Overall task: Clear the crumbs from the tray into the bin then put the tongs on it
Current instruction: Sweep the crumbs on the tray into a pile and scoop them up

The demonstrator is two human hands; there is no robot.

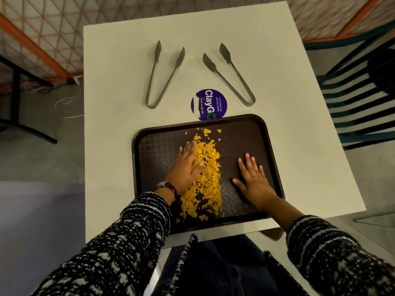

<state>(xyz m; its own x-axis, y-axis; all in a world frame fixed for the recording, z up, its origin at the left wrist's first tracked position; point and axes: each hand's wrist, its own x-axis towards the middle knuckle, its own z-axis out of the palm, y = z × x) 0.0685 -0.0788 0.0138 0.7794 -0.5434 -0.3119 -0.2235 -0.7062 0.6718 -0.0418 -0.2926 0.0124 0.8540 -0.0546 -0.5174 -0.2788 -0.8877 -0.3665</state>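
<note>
Beyond tray (271, 146), sticker (210, 103), two tongs (162, 80).

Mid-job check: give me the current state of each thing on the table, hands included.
Tray: flat on the table, near edge overhanging.
Crumbs: heaped in a band along the tray's middle, not yet binned.
Left hand: open, flat against the crumbs' left side.
Right hand: open, flat on the tray.
Left tongs: on the table, arms spread.
Right tongs: on the table, arms spread.
Sticker: partly under the tray.

I've got a white tabletop (277, 103) with a round purple sticker (210, 103), a teal slatted chair (359, 107) right, and orange mesh fencing (53, 28) behind.
</note>
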